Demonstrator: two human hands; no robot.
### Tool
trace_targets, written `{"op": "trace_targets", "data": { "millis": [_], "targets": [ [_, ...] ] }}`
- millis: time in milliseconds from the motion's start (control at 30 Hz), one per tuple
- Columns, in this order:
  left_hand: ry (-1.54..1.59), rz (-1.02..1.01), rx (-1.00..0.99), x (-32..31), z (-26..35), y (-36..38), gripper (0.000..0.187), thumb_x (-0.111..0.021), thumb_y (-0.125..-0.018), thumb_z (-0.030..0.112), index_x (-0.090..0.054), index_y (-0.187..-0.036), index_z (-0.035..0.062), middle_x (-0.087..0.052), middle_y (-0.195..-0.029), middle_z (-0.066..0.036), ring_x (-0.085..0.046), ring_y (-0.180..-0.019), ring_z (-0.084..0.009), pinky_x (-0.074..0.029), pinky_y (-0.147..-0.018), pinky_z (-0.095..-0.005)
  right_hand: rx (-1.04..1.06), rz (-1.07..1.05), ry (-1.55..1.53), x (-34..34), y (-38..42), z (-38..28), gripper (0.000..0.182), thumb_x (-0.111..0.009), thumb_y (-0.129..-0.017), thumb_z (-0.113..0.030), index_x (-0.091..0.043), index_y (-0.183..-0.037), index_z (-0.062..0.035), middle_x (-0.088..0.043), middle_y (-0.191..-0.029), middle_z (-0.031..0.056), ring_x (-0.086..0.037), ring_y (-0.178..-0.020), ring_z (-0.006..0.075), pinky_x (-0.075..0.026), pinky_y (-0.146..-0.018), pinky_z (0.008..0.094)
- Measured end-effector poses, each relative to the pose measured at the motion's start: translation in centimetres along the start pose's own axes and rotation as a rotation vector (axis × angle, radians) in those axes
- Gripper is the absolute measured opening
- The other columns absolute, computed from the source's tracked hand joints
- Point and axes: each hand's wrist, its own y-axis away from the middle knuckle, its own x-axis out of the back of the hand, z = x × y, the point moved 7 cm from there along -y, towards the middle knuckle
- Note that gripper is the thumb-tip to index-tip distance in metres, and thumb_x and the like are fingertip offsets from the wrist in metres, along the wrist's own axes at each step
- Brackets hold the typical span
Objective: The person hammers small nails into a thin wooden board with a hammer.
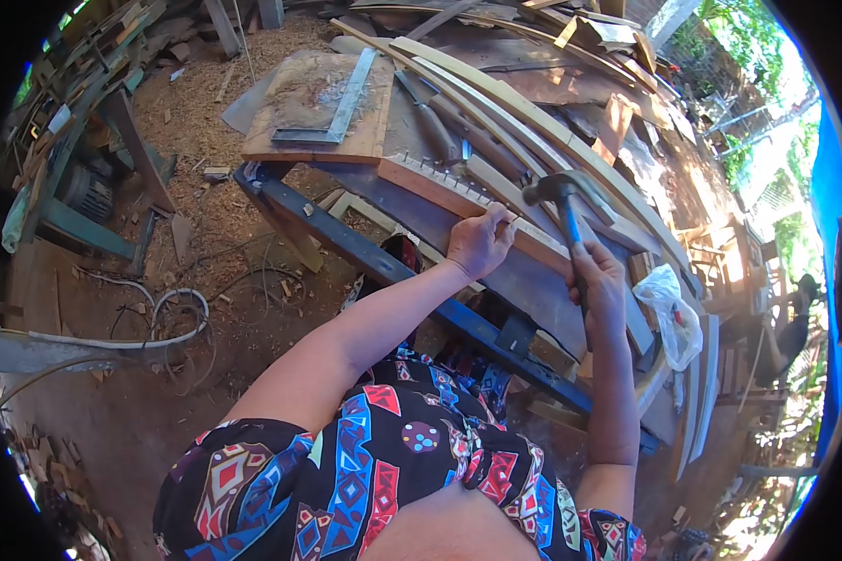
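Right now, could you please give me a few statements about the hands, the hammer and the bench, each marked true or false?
1. The right hand grips the hammer by its handle. True.
2. The left hand rests flat on the ground. False: it pinches something small, perhaps a nail, at the wood strip on the bench.
3. A row of nails stands along the strip. True.
4. The metal square hangs from the bench edge. False: it lies on a board on the bench.
5. The hammer head touches the left hand. False: it is raised, apart.
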Motion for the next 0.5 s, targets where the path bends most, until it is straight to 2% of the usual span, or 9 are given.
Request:
{"op": "trace_targets", "data": {
  "millis": [133,200,267,367,433,500],
  "targets": [
    [0.019,-0.010,-0.020,0.1,0.2,-0.1,0.018,-0.062,-0.088,0.025,-0.052,-0.098,0.0132,-0.063,-0.067,-0.014,-0.064,-0.067,-0.0364,-0.050,-0.060,-0.0473,0.058,0.029,-0.080,0.2,0.2,-0.4,0.025,-0.060,-0.094,-0.030,-0.061,-0.098,-0.0056,-0.053,-0.058,-0.0012,-0.044,-0.042,0.0039,-0.031,-0.039,0.0177],
    [0.040,-0.033,0.010,0.3,0.5,0.0,0.018,-0.061,-0.088,0.025,-0.052,-0.098,0.0130,-0.063,-0.067,-0.014,-0.064,-0.067,-0.0362,-0.050,-0.060,-0.0475,-0.058,-0.002,0.094,0.1,-0.2,1.5,0.023,-0.060,-0.095,-0.029,-0.062,-0.098,-0.0062,-0.052,-0.058,-0.0013,-0.043,-0.042,0.0041,-0.030,-0.038,0.0177],
    [0.055,-0.050,0.040,0.4,0.4,-0.3,0.018,-0.061,-0.088,0.025,-0.052,-0.098,0.0128,-0.063,-0.067,-0.014,-0.064,-0.067,-0.0361,-0.050,-0.059,-0.0476,-0.061,-0.010,0.065,0.1,-0.2,1.5,0.022,-0.059,-0.095,-0.029,-0.062,-0.098,-0.0065,-0.052,-0.058,-0.0016,-0.042,-0.041,0.0038,-0.030,-0.038,0.0179],
    [0.002,-0.068,0.083,0.0,-0.2,-0.1,0.016,-0.065,-0.086,0.023,-0.056,-0.095,0.0140,-0.065,-0.071,-0.012,-0.066,-0.072,-0.0342,-0.051,-0.061,-0.0442,-0.001,0.024,0.008,0.1,0.3,0.2,0.023,-0.059,-0.095,-0.029,-0.062,-0.098,-0.0064,-0.052,-0.058,-0.0020,-0.042,-0.041,0.0036,-0.029,-0.038,0.0179],
    [0.019,-0.025,0.034,0.0,-0.1,-0.1,0.016,-0.065,-0.086,0.023,-0.056,-0.095,0.0141,-0.065,-0.070,-0.012,-0.066,-0.071,-0.0343,-0.051,-0.060,-0.0441,0.090,0.092,-0.073,0.2,0.8,-1.4,0.020,-0.056,-0.096,-0.027,-0.061,-0.095,-0.0079,-0.052,-0.058,-0.0017,-0.043,-0.042,0.0043,-0.030,-0.039,0.0179],
    [0.017,-0.017,0.026,0.0,-0.1,-0.1,0.015,-0.065,-0.086,0.023,-0.056,-0.095,0.0140,-0.065,-0.071,-0.012,-0.066,-0.071,-0.0344,-0.051,-0.060,-0.0441,0.073,0.071,-0.048,0.2,0.7,-1.1,0.020,-0.056,-0.096,-0.027,-0.061,-0.096,-0.0076,-0.052,-0.058,-0.0016,-0.043,-0.043,0.0042,-0.031,-0.040,0.0177]
  ]
}}
